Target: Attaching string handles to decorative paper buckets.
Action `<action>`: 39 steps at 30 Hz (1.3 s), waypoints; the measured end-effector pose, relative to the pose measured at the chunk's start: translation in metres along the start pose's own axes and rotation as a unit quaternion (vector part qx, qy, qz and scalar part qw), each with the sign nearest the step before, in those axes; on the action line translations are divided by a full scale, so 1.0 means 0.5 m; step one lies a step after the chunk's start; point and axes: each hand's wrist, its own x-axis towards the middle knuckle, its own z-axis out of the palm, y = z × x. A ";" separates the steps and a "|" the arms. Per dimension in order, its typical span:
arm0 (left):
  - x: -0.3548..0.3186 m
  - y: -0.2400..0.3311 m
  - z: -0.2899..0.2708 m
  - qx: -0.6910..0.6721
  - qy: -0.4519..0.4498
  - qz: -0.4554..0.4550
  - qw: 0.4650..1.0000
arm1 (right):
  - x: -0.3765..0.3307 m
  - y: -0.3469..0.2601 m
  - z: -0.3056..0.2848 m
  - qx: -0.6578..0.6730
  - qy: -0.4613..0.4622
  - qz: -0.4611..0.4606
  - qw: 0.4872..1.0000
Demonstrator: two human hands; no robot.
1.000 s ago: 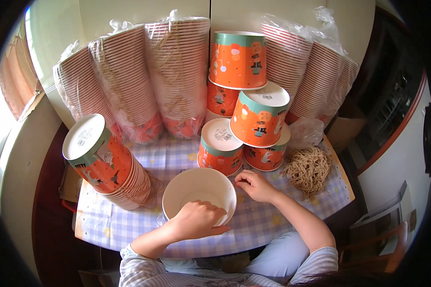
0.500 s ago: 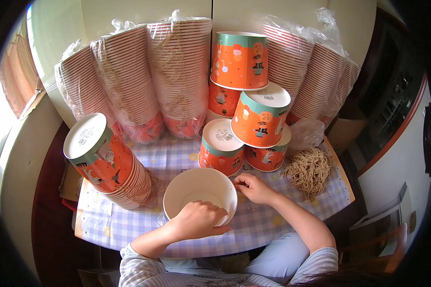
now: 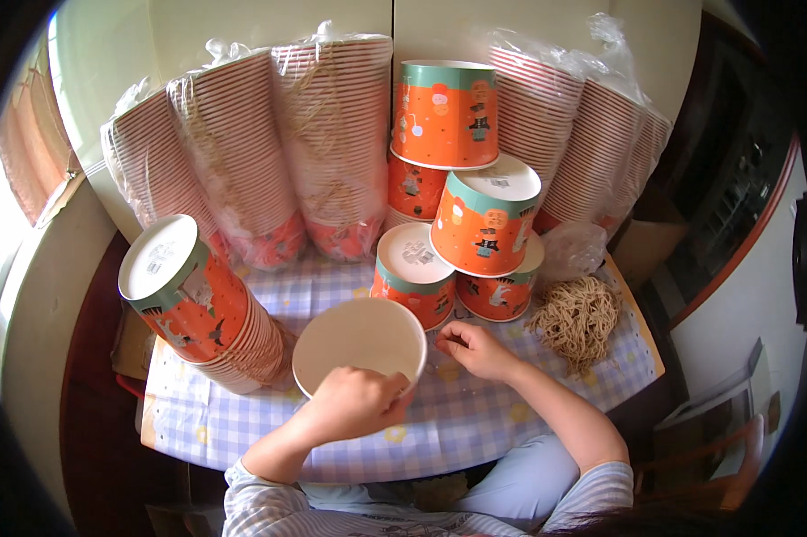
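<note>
The left hand [image 3: 354, 403] hides the white bowl's [image 3: 359, 345] near rim.

table: covered by a blue-and-white checked cloth [image 3: 475, 421] with small yellow spots.
far row: sleeves of nested paper cups in clear plastic [image 3: 242, 152] lean against the wall, more at far right [image 3: 591, 134].
centre: orange-and-teal tubs [image 3: 445, 112] piled bottoms up, one tilted [image 3: 484, 215].
left: leaning stack of orange tubs [image 3: 189, 295], white base showing.
right: heap of tan strings [image 3: 578, 318], crumpled clear bag [image 3: 572, 251] just beyond it.
</note>
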 end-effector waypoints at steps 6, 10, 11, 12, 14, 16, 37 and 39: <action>0.006 -0.038 -0.050 -0.153 0.041 -0.042 0.986 | -0.016 -0.062 0.008 -0.087 0.070 -0.058 0.992; 0.003 -0.046 -0.055 -0.201 0.022 -0.052 0.978 | -0.027 -0.105 0.017 -0.151 0.141 -0.126 0.970; 0.002 -0.048 -0.054 -0.203 0.017 -0.055 0.977 | -0.028 -0.111 0.018 -0.170 0.161 -0.152 0.960; 0.002 -0.049 -0.054 -0.206 0.013 -0.059 0.977 | -0.029 -0.114 0.018 -0.169 0.163 -0.152 0.960; 0.004 -0.051 -0.050 -0.205 0.012 -0.061 0.977 | -0.030 -0.116 0.016 -0.208 0.170 -0.164 0.949; 0.005 -0.051 -0.050 -0.204 0.013 -0.063 0.977 | -0.029 -0.113 0.017 -0.202 0.174 -0.163 0.950; 0.004 -0.048 -0.050 -0.217 -0.022 -0.044 0.975 | -0.026 -0.104 0.021 -0.216 0.178 -0.149 0.948; 0.003 -0.048 -0.050 -0.214 -0.022 -0.040 0.976 | -0.026 -0.106 0.022 -0.218 0.176 -0.147 0.948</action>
